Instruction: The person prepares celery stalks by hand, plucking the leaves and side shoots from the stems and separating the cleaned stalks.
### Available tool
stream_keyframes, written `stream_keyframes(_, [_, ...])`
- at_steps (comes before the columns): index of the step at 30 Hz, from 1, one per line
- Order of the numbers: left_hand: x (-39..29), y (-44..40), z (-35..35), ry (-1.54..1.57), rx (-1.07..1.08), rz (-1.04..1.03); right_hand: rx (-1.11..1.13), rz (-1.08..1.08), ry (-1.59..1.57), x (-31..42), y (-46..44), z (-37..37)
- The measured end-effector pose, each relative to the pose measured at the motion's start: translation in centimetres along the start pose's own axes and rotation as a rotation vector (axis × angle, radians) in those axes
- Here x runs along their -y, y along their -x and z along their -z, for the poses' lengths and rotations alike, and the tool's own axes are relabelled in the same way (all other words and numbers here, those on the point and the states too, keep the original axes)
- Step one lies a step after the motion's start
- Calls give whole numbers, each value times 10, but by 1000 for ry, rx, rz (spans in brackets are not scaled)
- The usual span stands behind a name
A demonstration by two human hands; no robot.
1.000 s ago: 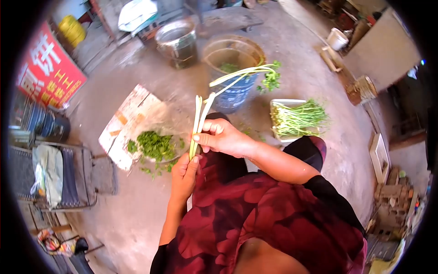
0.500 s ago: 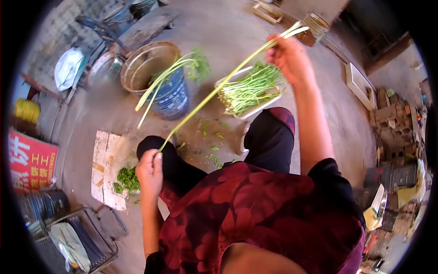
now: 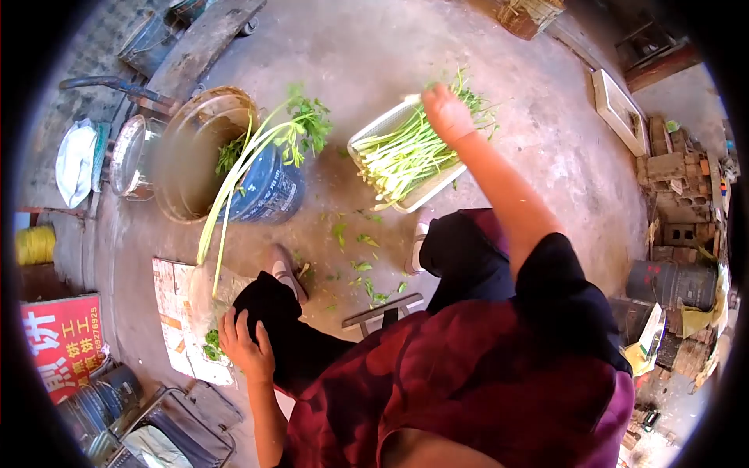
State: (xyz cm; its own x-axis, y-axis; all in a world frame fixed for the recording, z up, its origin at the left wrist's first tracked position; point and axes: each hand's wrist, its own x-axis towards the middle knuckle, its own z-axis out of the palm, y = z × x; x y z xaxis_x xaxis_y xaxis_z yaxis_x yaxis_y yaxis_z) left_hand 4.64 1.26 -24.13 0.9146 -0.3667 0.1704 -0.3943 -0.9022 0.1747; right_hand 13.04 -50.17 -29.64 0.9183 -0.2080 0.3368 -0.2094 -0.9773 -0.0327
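Note:
My right hand (image 3: 450, 117) is over the far side of a white basket (image 3: 412, 204). Its fingers are curled closed, with pale stalk ends poking out beside them. Trimmed celery stalks (image 3: 406, 160) lie in a pile in the basket. My left hand (image 3: 247, 345) is by my left knee, fingers loosely bent and apart, holding nothing. Torn green leaves (image 3: 213, 345) lie close to it, partly hidden by the hand. Leafy celery (image 3: 248, 160) rests across the rim of a blue bucket (image 3: 269, 191), its stalk ends reaching toward my left hand.
A white-painted board (image 3: 173, 312) lies on the floor at the left. Scattered leaves (image 3: 363, 267) lie between my feet. A red sign (image 3: 66, 343) and a folding chair (image 3: 183, 425) are at the far left. Bricks (image 3: 679, 179) are stacked at the right.
The long stalk no longer stretches between my hands. My right hand has moved left and down to the basket; my left hand has lowered and its fingers have opened. The camera view has shifted.

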Motion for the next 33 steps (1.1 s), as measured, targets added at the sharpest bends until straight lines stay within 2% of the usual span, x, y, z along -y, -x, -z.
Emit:
stream_keyframes(2, [-3, -5, 4, 10, 20, 16, 162, -42, -1, 1, 20, -66])
stream_keyframes(4, [-4, -9, 6, -4, 48, 26, 436, -125, -53, 11, 35, -107])
stream_keyframes(8, [3, -14, 2, 18, 74, 54, 430, -147, -100, 24, 61, -168])
stream_keyframes(10, [4, -17, 3, 36, 85, 66, 464, -178, -130, 27, 64, -176])
stream_keyframes(12, [6, -19, 2, 34, 101, 61, 536, -235, -160, 25, 64, -177])
stream_keyframes(16, [6, -22, 3, 24, 102, 35, 384, -220, -339, 18, 75, -184])
stream_keyframes(19, [4, -19, 5, 16, 93, 33, 383, -311, -418, 15, 78, -178])
stream_keyframes(22, [5, -15, 4, 37, 58, 26, 437, -444, -320, 22, 78, -152])
stream_keyframes(26, [6, -7, 6, 99, 10, 40, 185, -379, -488, 29, 67, -144])
stream_keyframes(29, [4, -5, 8, 100, -46, 53, 36, -221, -607, 71, 22, -79])
stream_keyframes(32, [7, -1, 12, 112, -65, 58, 6, -10, -694, 141, -19, 14])
stream_keyframes(33, [8, 0, 13, 119, -74, 62, -179, 248, -636, 165, -28, 33])
